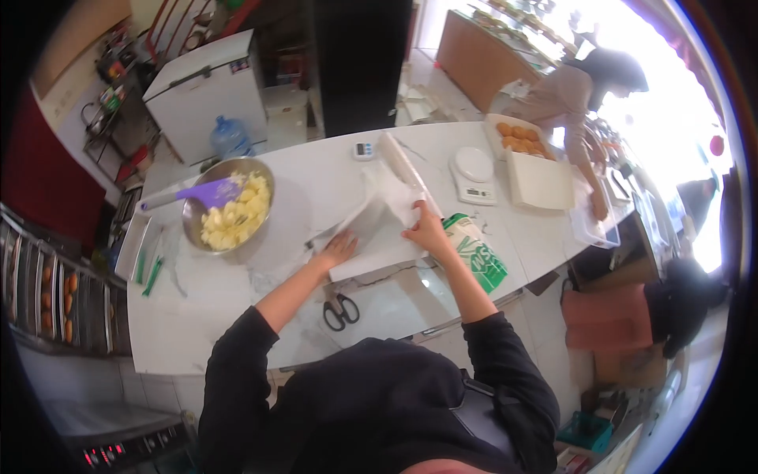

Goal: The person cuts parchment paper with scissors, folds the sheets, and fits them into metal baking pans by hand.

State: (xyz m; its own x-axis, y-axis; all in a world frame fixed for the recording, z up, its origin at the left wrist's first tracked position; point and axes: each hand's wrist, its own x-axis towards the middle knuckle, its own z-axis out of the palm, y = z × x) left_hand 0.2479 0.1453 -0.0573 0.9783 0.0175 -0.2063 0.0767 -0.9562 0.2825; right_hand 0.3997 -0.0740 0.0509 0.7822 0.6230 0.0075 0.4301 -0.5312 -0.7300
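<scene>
White paper (pixel 375 225) lies across a tray on the marble table, its far part raised beside a long paper roll (pixel 405 164). My left hand (pixel 339 250) rests flat on the paper's left side, fingers spread. With fingers and thumb, my right hand (pixel 427 229) pinches the paper's right edge. Black-handled scissors (pixel 341 314) lie below the tray, nearer to me. Just right of my right hand is a green and white bag (pixel 477 251). A steel bowl (pixel 267 207) of pale yellow chunks stands at the left, with a purple spatula (pixel 209 190) in it.
A white scale (pixel 474 175) and small timer (pixel 363 151) stand at the back. Beyond the scale is a box (pixel 541 182) with round brown items. A co-worker (pixel 580 110) reaches into a clear container at the right; another person (pixel 632 312) bends below. Green-handled tools (pixel 153 276) lie left.
</scene>
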